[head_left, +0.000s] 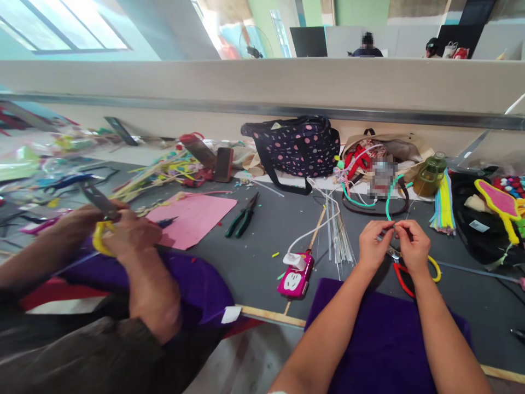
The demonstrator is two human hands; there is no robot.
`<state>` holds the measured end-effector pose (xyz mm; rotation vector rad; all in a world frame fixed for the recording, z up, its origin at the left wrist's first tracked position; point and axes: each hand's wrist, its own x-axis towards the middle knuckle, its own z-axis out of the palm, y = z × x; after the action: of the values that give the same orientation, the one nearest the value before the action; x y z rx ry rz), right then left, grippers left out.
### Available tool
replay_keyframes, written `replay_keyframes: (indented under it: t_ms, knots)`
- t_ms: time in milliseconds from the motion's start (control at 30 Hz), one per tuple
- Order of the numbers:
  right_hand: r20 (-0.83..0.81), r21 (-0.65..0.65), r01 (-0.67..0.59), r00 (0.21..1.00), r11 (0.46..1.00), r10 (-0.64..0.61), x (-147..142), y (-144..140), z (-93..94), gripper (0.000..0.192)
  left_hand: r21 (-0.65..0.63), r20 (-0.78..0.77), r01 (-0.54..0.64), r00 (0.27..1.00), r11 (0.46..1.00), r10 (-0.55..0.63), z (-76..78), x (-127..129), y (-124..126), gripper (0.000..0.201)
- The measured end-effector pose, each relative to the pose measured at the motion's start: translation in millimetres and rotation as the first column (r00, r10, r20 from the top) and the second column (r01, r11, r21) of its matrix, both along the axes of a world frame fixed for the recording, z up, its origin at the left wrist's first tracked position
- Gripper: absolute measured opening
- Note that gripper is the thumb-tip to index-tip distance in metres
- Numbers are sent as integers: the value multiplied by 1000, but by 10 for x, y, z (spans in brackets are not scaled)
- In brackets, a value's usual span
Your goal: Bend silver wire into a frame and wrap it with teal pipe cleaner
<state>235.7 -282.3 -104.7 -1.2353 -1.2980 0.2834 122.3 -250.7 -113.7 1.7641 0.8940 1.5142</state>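
My left hand (374, 245) and my right hand (412, 245) meet fingertip to fingertip above the table. Both are pinched on the lower end of a teal pipe cleaner (388, 207), which curves up and away behind them. The exact spot they grip is hidden by the fingers. Under my right hand lies a pair of scissors (404, 280) with red and yellow handles, partly covered. Dark purple cloth (377, 334) lies below my forearms at the table edge. Left of my hands is a bundle of thin wire stems (341, 241).
A co-worker's hands (129, 235) at left hold yellow-handled scissors (102, 238). Between us are green-handled pliers (243, 219), a pink sheet (200, 219) and a magenta power socket (296, 276). Behind stand a dotted bag (293, 148) and a glass bottle (430, 175). Striped pipe cleaners (443, 205) lie right.
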Motion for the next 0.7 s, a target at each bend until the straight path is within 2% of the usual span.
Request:
replay_keyframes:
  t_ms: [400,567,700]
  knots:
    - [59,32,-38,998,999,36,42,14,-12,12,-48,34,8,999,999,-6,29,-17,-5,12]
    - [26,-29,-45,999,999,46,44,4,18,13,-208,144,61,989,976,-31,32,-24,15,18]
    - [-78,-127,-66,995,990,57,47,0,41,13,-373,312,157,949,914,-36,31,-34,56,25]
